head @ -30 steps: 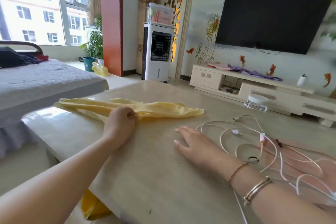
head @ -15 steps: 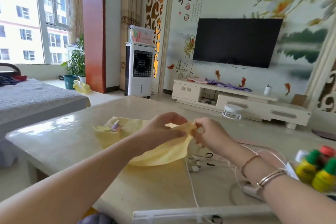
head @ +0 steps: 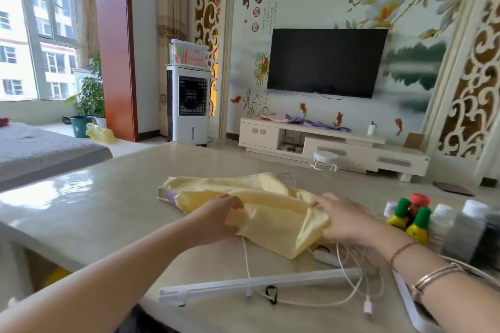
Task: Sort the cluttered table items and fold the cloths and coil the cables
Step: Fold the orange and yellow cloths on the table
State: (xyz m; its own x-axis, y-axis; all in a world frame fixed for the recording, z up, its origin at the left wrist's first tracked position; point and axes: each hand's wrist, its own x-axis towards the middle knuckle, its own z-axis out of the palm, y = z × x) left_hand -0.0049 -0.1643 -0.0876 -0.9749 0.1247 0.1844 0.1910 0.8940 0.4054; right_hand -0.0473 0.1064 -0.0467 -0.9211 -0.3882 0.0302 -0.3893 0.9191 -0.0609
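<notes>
- While both hands are on it, the yellow cloth [head: 259,208] lies crumpled in the middle of the pale worktop [head: 81,213], with a small purple patch showing at its left end.
- The left hand [head: 216,220] holds the near left part of the cloth; its fingers are curled and its thumb lies on top of the fabric.
- The right hand [head: 343,220] rests on the right end of the cloth with its fingers bent into the folds, so it seems to grip the fabric there, though the fingertips are hidden.
- Under the right part of the cloth and under the right wrist, the white cables [head: 349,276] lie in loose tangled loops on the worktop; one thin cable runs from beneath the cloth toward the near edge.
- A white plug [head: 367,307] lies at the end of one cable, near the front edge.
- A long white bar [head: 243,282] lies across the worktop in front of the cloth, and the cables cross over it.
- To the right of the right hand stands a group of small bottles [head: 408,220], two yellow with green caps, one with a red cap, others with white caps.
- Behind the worktop, a dark television [head: 326,62] hangs on the wall above a low white cabinet [head: 332,140].
</notes>
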